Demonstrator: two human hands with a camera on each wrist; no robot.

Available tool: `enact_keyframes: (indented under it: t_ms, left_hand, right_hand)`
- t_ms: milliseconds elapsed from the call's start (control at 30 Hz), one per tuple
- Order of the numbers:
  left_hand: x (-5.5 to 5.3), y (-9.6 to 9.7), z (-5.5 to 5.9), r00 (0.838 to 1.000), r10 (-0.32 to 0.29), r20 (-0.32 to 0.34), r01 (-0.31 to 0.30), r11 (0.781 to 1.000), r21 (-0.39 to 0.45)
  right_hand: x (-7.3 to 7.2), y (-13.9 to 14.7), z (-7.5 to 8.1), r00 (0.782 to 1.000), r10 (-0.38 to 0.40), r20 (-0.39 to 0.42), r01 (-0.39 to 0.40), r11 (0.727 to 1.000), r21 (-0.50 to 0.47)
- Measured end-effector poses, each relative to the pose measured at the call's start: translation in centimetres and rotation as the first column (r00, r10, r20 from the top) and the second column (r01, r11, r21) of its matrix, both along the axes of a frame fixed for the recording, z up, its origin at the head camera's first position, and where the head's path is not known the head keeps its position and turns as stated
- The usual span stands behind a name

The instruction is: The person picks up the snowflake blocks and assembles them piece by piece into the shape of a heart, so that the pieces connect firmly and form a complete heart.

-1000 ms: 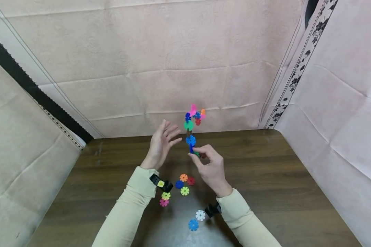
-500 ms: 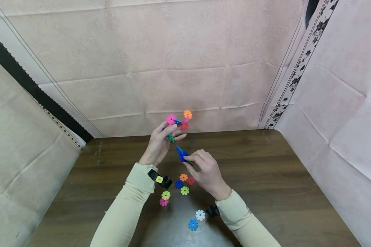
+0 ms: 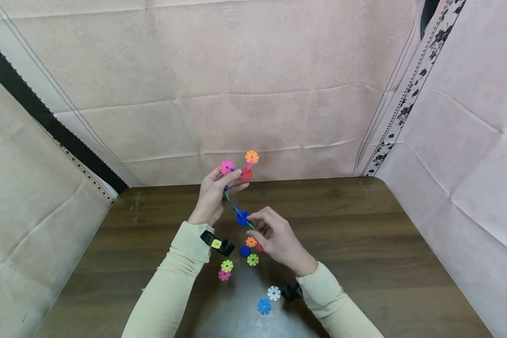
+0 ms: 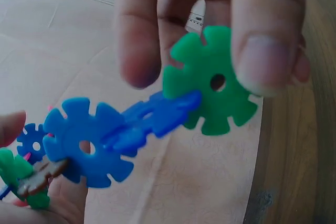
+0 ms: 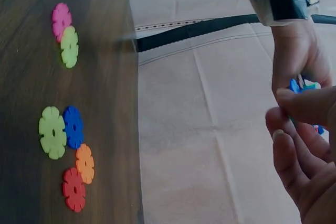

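A chain of interlocking notched plastic discs hangs slantwise between both hands above the table. My left hand (image 3: 211, 199) grips its upper part, near a pink disc (image 3: 226, 166); a red disc (image 3: 246, 175) and an orange disc (image 3: 251, 157) stick out beyond the fingers. Between thumb and fingers my right hand (image 3: 280, 239) pinches the green disc (image 4: 218, 82) at the lower end. In the left wrist view a dark blue disc (image 4: 157, 119) slots into that green one. A lighter blue disc (image 4: 86, 142) and a brown disc (image 4: 41, 178) follow toward the left hand. Fingers hide some discs.
Loose discs lie on the wooden table (image 3: 363, 234): a yellow-green disc (image 3: 252, 259) with blue, orange and red ones beside it. A second yellow-green disc (image 3: 226, 265) touches a pink one. Nearer are white (image 3: 273, 293) and blue discs. Pale cloth (image 3: 257, 94) hangs around the table.
My left hand, held open beside the chain one second ago, has taken hold of its upper part. The chain has tilted leftward and dropped lower; my right hand has moved slightly down and left.
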State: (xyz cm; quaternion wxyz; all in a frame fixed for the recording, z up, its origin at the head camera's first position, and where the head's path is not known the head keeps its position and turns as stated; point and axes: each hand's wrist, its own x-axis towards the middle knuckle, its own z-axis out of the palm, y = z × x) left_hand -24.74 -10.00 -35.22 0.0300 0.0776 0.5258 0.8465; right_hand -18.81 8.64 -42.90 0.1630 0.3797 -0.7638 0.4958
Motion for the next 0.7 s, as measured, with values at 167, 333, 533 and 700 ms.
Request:
enact_keyframes:
  t_ms: [167, 333, 533, 700]
  left_hand:
    - [0.0, -0.1, -0.2, 0.999, 0.036, 0.028, -0.036, 0.999, 0.006]
    - [0.0, -0.2, -0.3, 0.999, 0.048, 0.013, -0.049, 0.999, 0.021]
    - [0.0, -0.4, -0.3, 0.998, 0.055, 0.024, -0.055, 0.998, 0.005]
    - [0.2, -0.9, -0.3, 0.998, 0.042, 0.043, -0.041, 0.999, -0.014]
  right_hand:
    - [0.1, 0.2, 0.1, 0.995, 0.012, 0.099, -0.012, 1.000, -0.002]
    - [0.1, 0.4, 0.0, 0.988, 0.020, 0.152, -0.020, 1.000, -0.001]
    - [-0.1, 0.9, 0.0, 0.983, 0.039, 0.179, -0.041, 0.999, 0.009]
    - [-1.1, 2.0, 0.2, 0.962, -0.063, 0.265, 0.072, 0.997, -0.022]
